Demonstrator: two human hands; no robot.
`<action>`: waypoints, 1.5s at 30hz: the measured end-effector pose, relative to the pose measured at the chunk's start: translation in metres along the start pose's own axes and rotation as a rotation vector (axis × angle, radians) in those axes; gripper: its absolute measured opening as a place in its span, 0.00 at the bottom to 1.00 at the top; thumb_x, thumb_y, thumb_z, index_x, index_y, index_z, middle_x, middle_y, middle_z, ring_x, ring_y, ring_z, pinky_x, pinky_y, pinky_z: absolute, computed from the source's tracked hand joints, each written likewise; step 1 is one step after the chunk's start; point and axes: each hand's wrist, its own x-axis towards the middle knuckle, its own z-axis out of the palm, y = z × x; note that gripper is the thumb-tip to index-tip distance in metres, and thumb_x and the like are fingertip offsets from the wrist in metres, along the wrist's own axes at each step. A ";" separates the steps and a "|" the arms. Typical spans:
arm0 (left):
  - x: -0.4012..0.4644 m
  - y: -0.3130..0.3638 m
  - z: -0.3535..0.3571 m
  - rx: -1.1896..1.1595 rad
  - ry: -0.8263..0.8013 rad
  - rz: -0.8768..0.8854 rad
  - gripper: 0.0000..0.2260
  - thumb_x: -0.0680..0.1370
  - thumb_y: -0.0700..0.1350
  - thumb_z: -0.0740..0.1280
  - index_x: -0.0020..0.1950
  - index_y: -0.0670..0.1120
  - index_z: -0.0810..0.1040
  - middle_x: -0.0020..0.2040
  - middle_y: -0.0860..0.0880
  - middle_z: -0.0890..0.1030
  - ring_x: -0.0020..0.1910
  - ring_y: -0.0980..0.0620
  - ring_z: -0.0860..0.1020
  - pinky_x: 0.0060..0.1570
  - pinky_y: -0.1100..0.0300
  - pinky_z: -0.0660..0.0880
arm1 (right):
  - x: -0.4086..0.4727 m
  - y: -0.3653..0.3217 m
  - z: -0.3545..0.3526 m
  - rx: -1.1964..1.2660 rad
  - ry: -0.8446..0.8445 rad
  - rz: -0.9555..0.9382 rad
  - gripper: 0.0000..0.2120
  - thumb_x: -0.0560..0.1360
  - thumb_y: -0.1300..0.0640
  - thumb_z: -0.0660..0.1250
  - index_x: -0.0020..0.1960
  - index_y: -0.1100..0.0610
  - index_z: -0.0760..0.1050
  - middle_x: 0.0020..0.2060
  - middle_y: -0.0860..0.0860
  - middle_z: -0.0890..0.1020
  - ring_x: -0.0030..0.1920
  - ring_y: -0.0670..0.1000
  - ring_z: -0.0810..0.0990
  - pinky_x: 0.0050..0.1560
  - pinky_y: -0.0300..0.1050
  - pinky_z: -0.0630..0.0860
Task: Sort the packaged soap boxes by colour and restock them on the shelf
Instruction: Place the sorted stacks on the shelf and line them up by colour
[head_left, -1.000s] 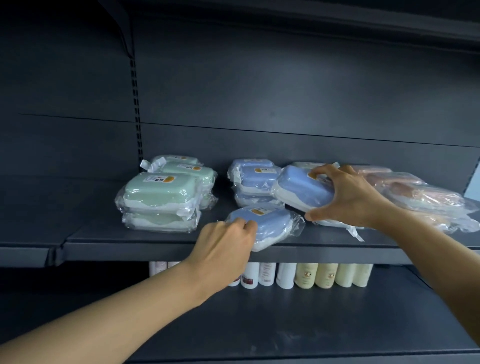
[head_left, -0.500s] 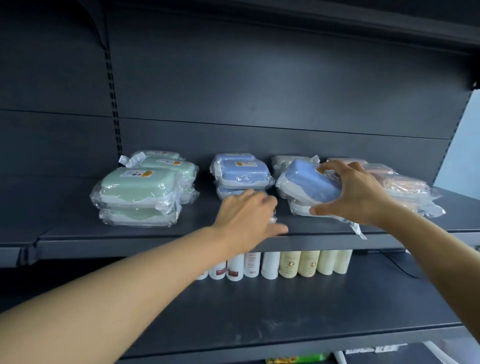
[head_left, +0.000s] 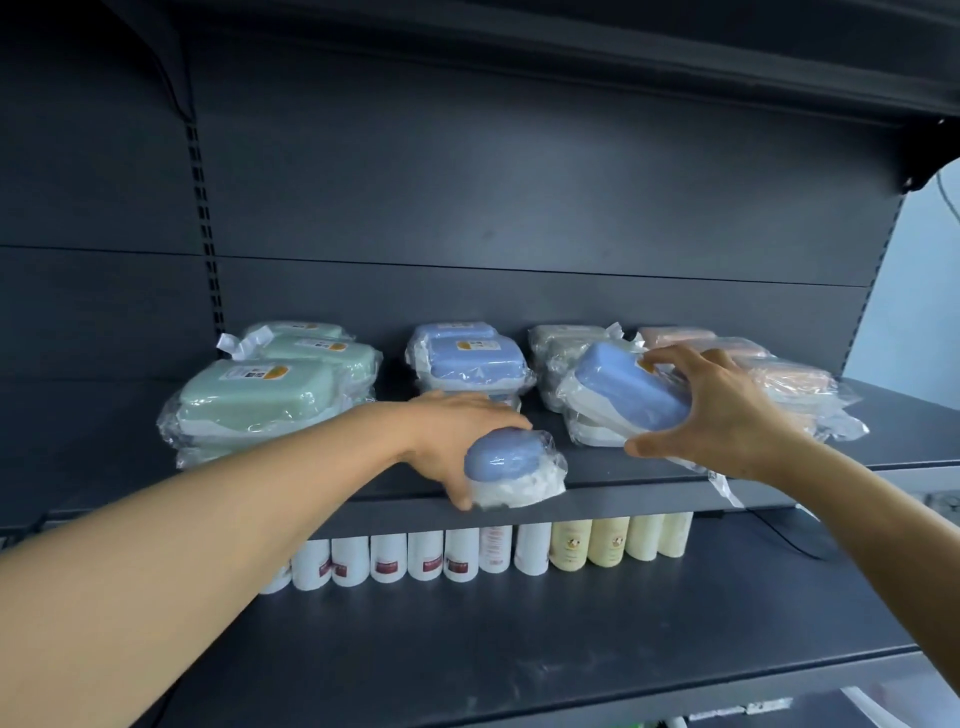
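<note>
Blue box, left: the left hand (head_left: 457, 436) curls over a rounded blue soap box (head_left: 511, 467) with a white base, thumb under its near end, fingers over the top; the box sits at the front edge of the shelf (head_left: 883, 431), wrapped in crinkled clear film.
Blue box, right: the right hand (head_left: 727, 410) grips a second blue soap box (head_left: 631, 389) by its right end, fingers spread over the top and thumb below; the box is tilted and rests on a white-based box beneath it.
Blue stack: just behind the left hand, blue boxes (head_left: 470, 361) are piled flat, each with a white and orange label under glossy wrap.
Green stack: to the left, pale green boxes (head_left: 270, 389) lie in two piles, smooth rounded rectangles in loose plastic.
Grey-green stack: behind the tilted box, dull greenish boxes (head_left: 558, 353) are stacked.
Peach stack: right of the right hand, pinkish boxes (head_left: 779, 369) sit in wrinkled film.
Lower shelf: a row of white bottles (head_left: 426, 553) with dark red labels stands beside cream bottles (head_left: 608, 540).
Back panel: dark matte metal, with a slotted upright (head_left: 205, 218).
</note>
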 end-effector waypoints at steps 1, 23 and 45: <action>-0.001 0.001 -0.001 -0.078 -0.013 -0.036 0.42 0.62 0.56 0.77 0.72 0.59 0.61 0.67 0.58 0.68 0.65 0.54 0.67 0.65 0.52 0.67 | 0.000 0.000 -0.001 -0.001 0.001 0.002 0.42 0.59 0.48 0.79 0.69 0.44 0.64 0.59 0.52 0.67 0.52 0.48 0.65 0.53 0.39 0.62; -0.018 -0.007 0.048 -0.907 0.472 -0.572 0.42 0.66 0.47 0.79 0.70 0.44 0.57 0.59 0.54 0.73 0.54 0.55 0.72 0.51 0.65 0.67 | 0.053 -0.065 0.042 0.061 -0.093 -0.303 0.40 0.60 0.50 0.79 0.68 0.44 0.66 0.61 0.46 0.67 0.54 0.42 0.64 0.50 0.28 0.59; -0.023 -0.022 0.033 -0.822 0.309 -0.548 0.42 0.73 0.45 0.71 0.75 0.49 0.44 0.65 0.49 0.70 0.54 0.52 0.73 0.50 0.63 0.69 | 0.076 -0.070 0.092 -0.087 -0.254 -0.278 0.47 0.66 0.47 0.75 0.74 0.37 0.50 0.71 0.45 0.55 0.71 0.50 0.52 0.70 0.49 0.60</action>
